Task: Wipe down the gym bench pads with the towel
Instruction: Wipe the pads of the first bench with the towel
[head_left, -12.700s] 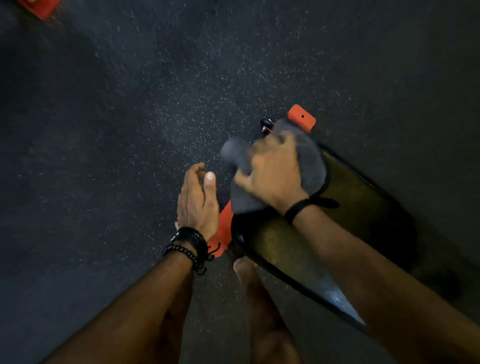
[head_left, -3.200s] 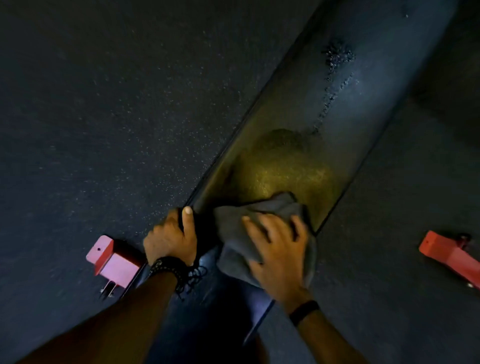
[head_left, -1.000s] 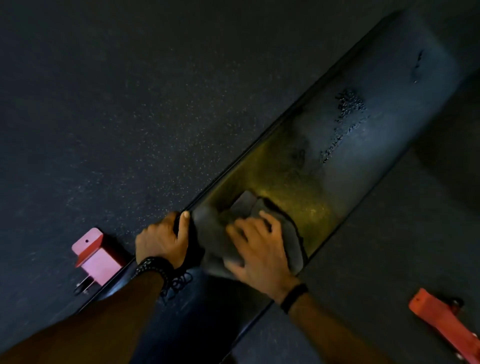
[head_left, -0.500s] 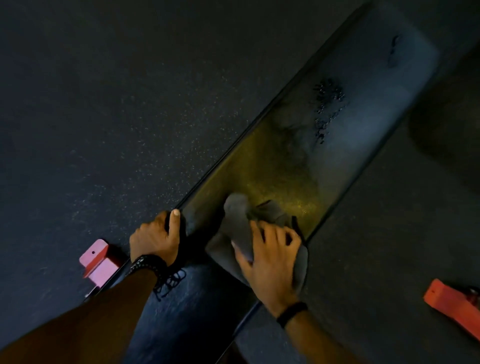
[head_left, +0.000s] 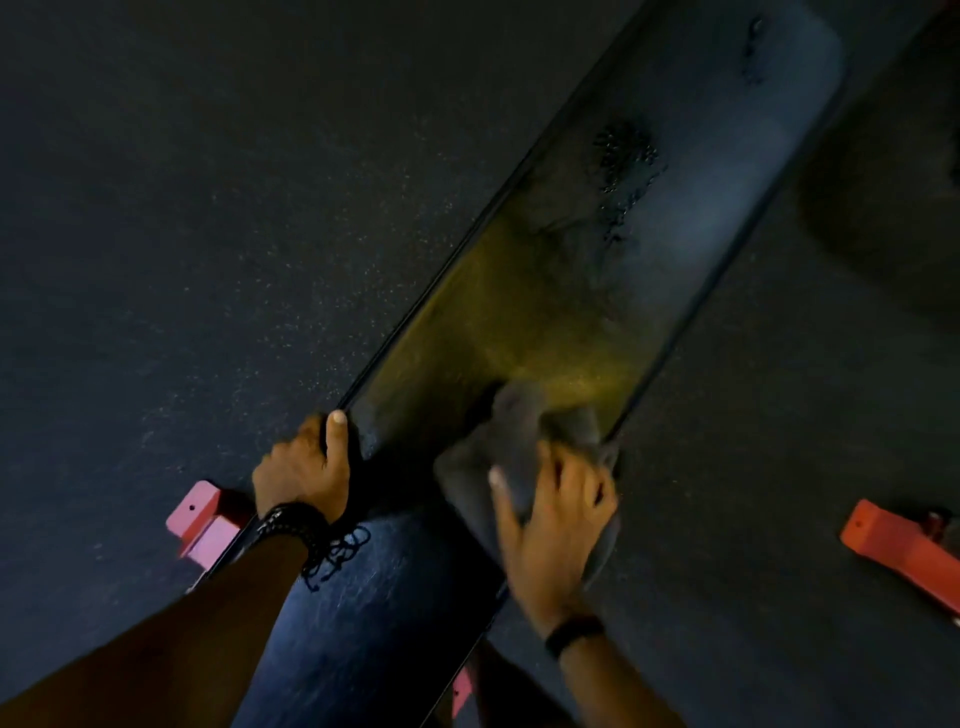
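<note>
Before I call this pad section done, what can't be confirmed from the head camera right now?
- Black bench pad under the grey towel: covered by towel and right hand.
- Right hand's fingers: motion-blurred.
- Pad's near end: cut off by the bottom edge, partly behind the left forearm.
- Left hand fingers: wrapped under the pad edge.
- Red frame foot: cut off at right.

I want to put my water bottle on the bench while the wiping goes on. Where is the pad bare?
Bare pad runs from the towel up to the far rounded end, though droplets sit midway. The near stretch below both hands is bare too. It is crowded where the left hand grips the edge and the right hand presses the towel.
</note>
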